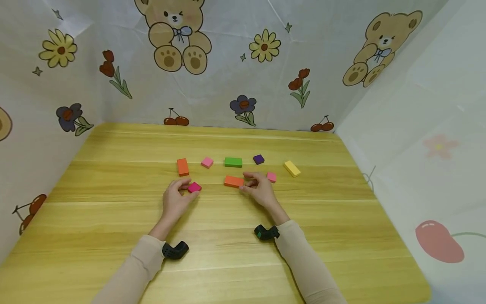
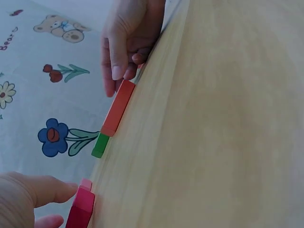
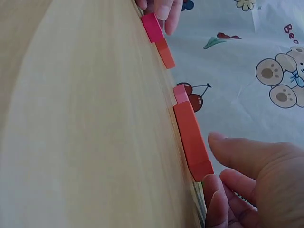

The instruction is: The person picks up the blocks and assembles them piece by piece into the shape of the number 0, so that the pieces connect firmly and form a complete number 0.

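My left hand (image 1: 176, 200) has its thumb and fingers at opposite sides of a magenta block (image 1: 195, 187), pinching it low over the wooden table. In the left wrist view, a fingertip meets the upper part of this magenta block (image 2: 80, 209). My right hand (image 1: 262, 192) is around the right end of an orange block (image 1: 233, 181) lying flat. The right wrist view shows a gap between the thumb and that orange block (image 3: 192, 140), while the other fingertips (image 3: 212, 184) are right at its near end. A pink block (image 1: 271, 177) lies just beyond the right hand.
Behind the hands is a loose row: another orange block (image 1: 182, 167), a pink one (image 1: 207, 162), a green one (image 1: 233, 162), a purple one (image 1: 259, 159) and a yellow one (image 1: 292, 169). Patterned cloth (image 1: 216, 93) hangs along the far edge of the table (image 1: 212, 270).
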Tool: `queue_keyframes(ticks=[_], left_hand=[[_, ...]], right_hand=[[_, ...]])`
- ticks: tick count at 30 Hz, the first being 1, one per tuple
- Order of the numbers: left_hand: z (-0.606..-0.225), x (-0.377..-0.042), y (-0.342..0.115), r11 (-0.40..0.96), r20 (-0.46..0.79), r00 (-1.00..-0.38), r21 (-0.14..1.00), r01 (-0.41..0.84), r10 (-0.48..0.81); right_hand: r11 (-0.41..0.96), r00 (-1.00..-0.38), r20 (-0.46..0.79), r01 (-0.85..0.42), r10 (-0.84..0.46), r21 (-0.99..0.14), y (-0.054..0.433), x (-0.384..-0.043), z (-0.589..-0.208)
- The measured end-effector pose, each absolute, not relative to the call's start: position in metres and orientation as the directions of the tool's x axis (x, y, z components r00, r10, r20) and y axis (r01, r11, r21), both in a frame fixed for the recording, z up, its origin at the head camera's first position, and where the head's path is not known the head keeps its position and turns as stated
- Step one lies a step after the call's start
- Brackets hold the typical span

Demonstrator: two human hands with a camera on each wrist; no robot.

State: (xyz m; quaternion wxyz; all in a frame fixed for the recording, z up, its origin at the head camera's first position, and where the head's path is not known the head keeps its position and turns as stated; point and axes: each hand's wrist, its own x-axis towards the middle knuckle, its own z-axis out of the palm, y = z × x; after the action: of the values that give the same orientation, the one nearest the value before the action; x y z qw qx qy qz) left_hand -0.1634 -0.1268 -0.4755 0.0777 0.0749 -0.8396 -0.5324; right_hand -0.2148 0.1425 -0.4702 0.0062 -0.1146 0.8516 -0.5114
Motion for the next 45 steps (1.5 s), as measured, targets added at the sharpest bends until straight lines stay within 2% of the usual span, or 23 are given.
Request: queue_keyframes(ticks=[15,30,45], left_hand=[[-0.4774,-0.1618,-0.1236,0.497,0.083,-0.967,0.867,-0.050,-0.241],[-0.4792,-0.1589,-0.1237,0.537,0.107,-0.966,0.843,-0.038,-0.237],[-0.4812,-0.1614,-0.1237,0.491,0.089,-0.969,0.870,-0.038,-0.232]], right_hand=[[0.536,-0.955,0.174,-0.279,-0.239,-0.796,0.1375,-0.2132,-0.4771],[0.552,-0.952,0.192,-0.296,-0.239,-0.779,0.1378,-0.2129,-0.4789],[0.567,-0.958,0.187,-0.278,-0.216,-0.776,0.1398,-0.2140,-0.4783]])
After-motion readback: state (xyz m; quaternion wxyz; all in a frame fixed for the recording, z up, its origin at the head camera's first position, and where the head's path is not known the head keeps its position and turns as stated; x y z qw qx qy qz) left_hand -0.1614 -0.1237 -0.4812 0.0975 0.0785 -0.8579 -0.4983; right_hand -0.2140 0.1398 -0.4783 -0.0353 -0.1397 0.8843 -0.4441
